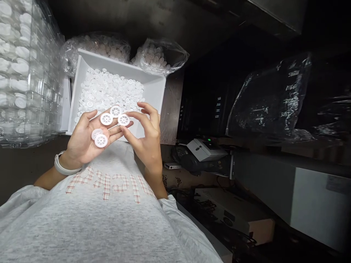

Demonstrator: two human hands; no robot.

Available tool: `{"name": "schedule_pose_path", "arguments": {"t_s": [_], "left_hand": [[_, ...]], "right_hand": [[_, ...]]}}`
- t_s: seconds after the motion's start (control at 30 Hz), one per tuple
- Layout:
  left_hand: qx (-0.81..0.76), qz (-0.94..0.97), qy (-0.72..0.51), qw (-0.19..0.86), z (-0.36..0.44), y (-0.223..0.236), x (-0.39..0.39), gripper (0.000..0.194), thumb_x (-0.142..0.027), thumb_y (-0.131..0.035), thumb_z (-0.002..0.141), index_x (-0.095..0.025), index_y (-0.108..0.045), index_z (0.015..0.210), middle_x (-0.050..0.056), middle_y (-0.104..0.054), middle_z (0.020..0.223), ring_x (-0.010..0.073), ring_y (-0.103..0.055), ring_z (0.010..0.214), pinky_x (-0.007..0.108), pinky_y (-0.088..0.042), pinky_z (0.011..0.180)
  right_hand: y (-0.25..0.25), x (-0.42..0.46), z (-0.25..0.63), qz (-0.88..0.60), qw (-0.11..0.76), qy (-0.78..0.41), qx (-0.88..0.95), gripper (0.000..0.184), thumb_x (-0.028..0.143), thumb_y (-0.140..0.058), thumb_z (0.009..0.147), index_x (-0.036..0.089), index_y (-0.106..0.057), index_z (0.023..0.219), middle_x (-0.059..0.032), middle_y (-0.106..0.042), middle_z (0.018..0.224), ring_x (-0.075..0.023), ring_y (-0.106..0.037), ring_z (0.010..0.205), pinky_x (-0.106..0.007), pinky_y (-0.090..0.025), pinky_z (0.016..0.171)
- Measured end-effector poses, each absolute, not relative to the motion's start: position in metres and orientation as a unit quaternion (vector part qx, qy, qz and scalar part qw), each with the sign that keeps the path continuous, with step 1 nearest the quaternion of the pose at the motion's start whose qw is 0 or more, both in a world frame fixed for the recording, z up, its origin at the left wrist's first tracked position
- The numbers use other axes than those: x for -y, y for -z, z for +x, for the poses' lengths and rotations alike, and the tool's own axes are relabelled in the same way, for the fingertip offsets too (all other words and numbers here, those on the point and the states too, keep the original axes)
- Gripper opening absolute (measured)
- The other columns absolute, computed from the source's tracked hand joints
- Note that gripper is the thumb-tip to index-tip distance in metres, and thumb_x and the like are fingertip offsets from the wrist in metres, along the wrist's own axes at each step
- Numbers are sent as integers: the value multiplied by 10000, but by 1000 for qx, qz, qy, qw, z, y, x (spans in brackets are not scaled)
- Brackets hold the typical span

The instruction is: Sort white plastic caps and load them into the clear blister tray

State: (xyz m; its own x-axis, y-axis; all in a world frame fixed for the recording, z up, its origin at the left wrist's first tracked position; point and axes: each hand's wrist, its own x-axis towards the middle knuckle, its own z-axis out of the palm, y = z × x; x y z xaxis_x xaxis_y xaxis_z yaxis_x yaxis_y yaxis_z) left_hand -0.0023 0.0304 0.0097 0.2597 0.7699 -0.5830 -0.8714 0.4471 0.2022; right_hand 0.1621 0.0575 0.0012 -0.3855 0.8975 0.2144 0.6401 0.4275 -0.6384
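As L hand (91,137) holds discs (101,141), they're wht, spoked, prob. plastic.

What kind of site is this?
Likely a small-parts workshop or factory bench: a white bin full of small white plastic wheels, clear bags of more parts behind it, and stacked clear trays of white pieces at the left.
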Motion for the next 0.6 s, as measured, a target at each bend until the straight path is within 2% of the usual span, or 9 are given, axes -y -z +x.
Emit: {"name": "schedule_pose_path", "arguments": {"t_s": [0.13, 0.27, 0.37, 0.47, 0.6], "left_hand": [[-327, -77, -525, 782, -2, -9, -32, 618, -358, -340, 986, -54, -374, 1524, 148, -640, 1319, 269, -518, 1364, 396, -431, 1149], [-318, -71, -524, 787, -3, -8, -32, 581, -366, -294, 1006, -77, -437, 1489, 140, -596, 1394, 280, -495, 1382, 427, -407, 1167], [-337, -69, -514, 786, -2, -9, -33, 592, -393, -306, 1001, -104, -436, 1500, 130, -590, 1405, 298, -480, 1391, 448, -405, 1162], [-361, -76, -515, 774, -1, -10, -34, 593, -393, -305, 998, -111, -437, 1503, 120, -604, 1389, 279, -496, 1379, 410, -417, 1152], [-378, -91, -512, 766, 1, -13, -37, 603, -369, -223, 1012, -85, -435, 1500, 112, -605, 1391, 249, -533, 1344, 367, -418, 1150]], "right_hand": [[-8, -50, 162, -449, 297, -171, 825, 329, 392, -673, 905, 202, -630, 1170, -103, -513, 1303, -217, -490, 1254, -409, -487, 1039], [-10, -42, 154, -334, 278, -189, 880, 284, 336, -663, 918, 162, -631, 1140, -77, -621, 1089, -147, -581, 1027, -316, -538, 880], [-5, -39, 146, -315, 276, -186, 889, 257, 317, -661, 920, 117, -653, 1080, -72, -639, 1036, -126, -585, 955, -287, -538, 831], [1, -38, 141, -308, 286, -177, 890, 150, 246, -631, 934, 123, -676, 1007, -52, -645, 987, -105, -570, 905, -259, -535, 809], [4, -38, 141, -296, 302, -185, 887, 131, 166, -639, 911, 139, -685, 1031, -40, -643, 971, -90, -537, 847, -247, -527, 760]]}}
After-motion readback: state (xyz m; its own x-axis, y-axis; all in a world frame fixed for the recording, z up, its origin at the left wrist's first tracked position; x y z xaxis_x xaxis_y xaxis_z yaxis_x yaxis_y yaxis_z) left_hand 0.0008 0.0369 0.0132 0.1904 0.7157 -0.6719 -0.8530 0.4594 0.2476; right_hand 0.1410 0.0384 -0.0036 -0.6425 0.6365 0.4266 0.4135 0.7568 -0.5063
